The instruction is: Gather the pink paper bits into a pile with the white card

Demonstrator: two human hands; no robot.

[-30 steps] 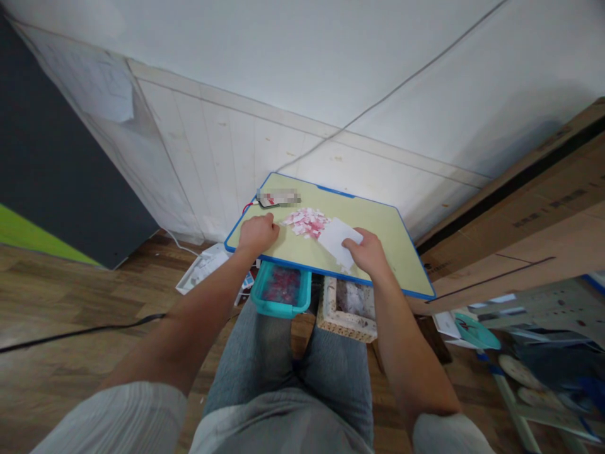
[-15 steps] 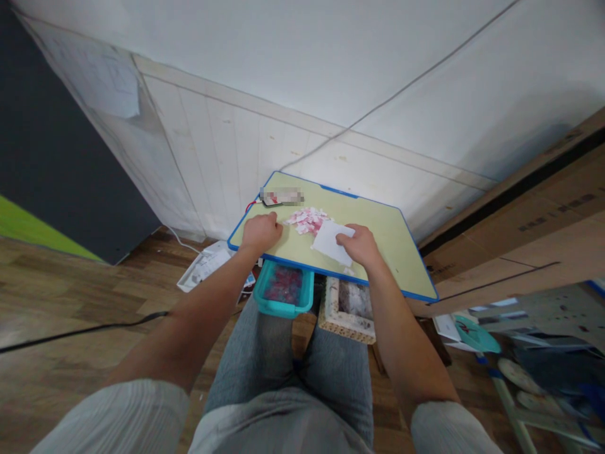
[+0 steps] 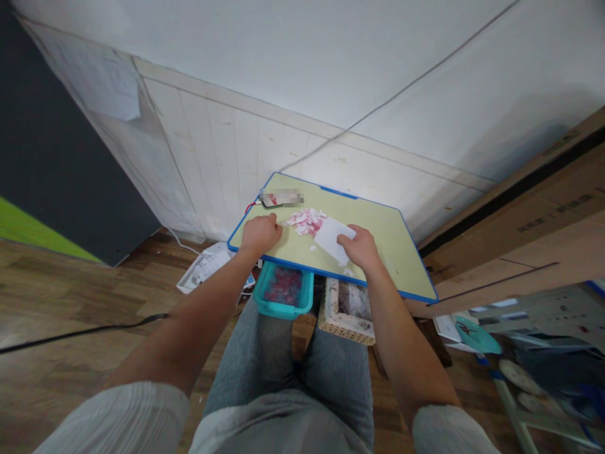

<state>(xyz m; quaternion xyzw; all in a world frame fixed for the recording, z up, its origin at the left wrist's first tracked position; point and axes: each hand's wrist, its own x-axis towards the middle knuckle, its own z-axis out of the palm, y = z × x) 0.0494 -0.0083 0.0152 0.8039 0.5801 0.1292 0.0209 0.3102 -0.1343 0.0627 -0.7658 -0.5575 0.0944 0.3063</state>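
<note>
My right hand (image 3: 363,247) pinches a white sheet of paper or thin card (image 3: 332,242), thumb on top, and holds it low over the table. The sheet's far left edge meets a heap of small pink and white pieces (image 3: 305,222). A few white scraps (image 3: 347,271) lie near the table's front edge, by the sheet. Left of the heap, my left hand (image 3: 263,234) rests on the table as a closed fist; what its fingers hold, if anything, is hidden. A phone-like device (image 3: 282,198), partly blurred out, lies just beyond it.
The small yellow-green table (image 3: 392,249) has a blue rim. Below its front edge are a teal tub (image 3: 283,309) with dark red contents and a speckled box (image 3: 347,331). A white tray (image 3: 201,271) stands left, cardboard boxes (image 3: 515,221) right. The wall (image 3: 236,139) closes the back.
The sheet in my right hand has turned and shifted slightly to the right. One small white scrap now shows apart from the heap, left of the sheet. My left hand stays put.
</note>
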